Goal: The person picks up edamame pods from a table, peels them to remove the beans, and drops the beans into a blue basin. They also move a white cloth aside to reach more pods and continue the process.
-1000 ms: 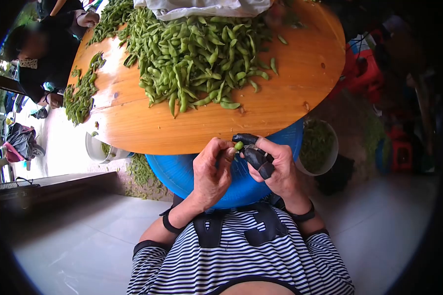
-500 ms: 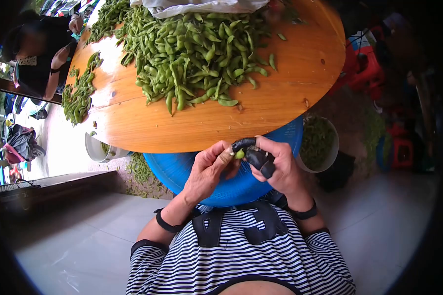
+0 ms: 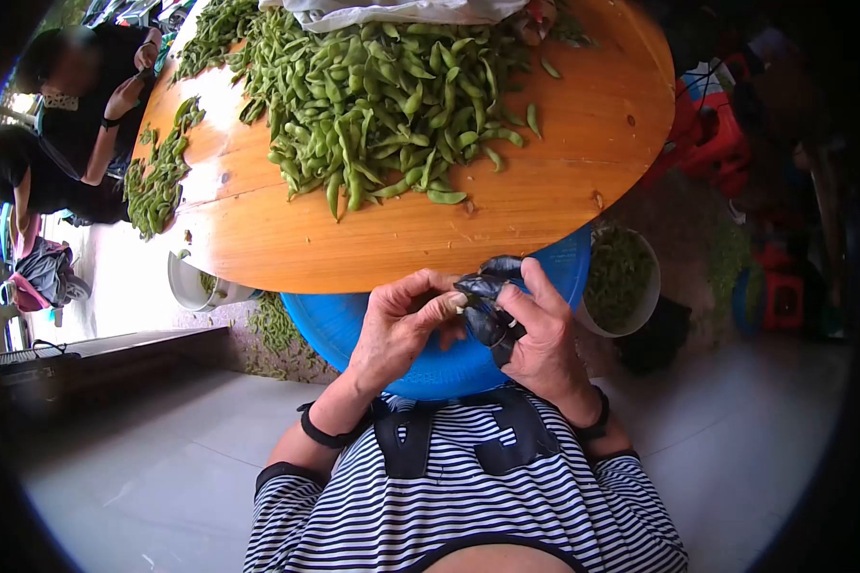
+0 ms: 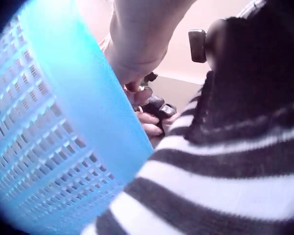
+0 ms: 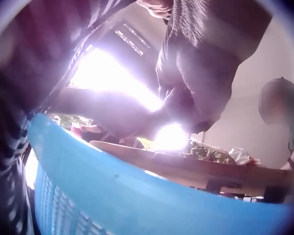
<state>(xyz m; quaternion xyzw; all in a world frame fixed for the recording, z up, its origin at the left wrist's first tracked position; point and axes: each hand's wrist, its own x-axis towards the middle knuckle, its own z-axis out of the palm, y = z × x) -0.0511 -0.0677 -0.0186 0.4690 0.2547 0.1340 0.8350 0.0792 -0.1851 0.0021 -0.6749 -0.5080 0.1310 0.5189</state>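
Note:
My left hand [image 3: 392, 329] and right hand [image 3: 545, 329] meet fingertip to fingertip over a blue plastic basket [image 3: 334, 325], just off the table's near edge. Black wrapping covers several of the right fingers [image 3: 487, 325]. Between the fingertips they pinch a soybean pod, mostly hidden by the black-wrapped fingers; a bit of green [image 4: 144, 84] shows there in the left wrist view. A big heap of green soybean pods [image 3: 382, 115] lies ahead on the wooden table [image 3: 564, 181].
White buckets stand on the floor at left [image 3: 189, 286] and right [image 3: 645, 296], the right one holding green pods. A smaller pile of pods [image 3: 158, 186] lies by the left edge. White cloth [image 3: 401, 11] covers the far heap. Another person [image 3: 91, 115] sits at left.
The small green pod that showed between the fingertips is now hidden behind the wrapped fingers. My right hand's fingers have shifted over the left fingertips. The person at left has brought both hands together.

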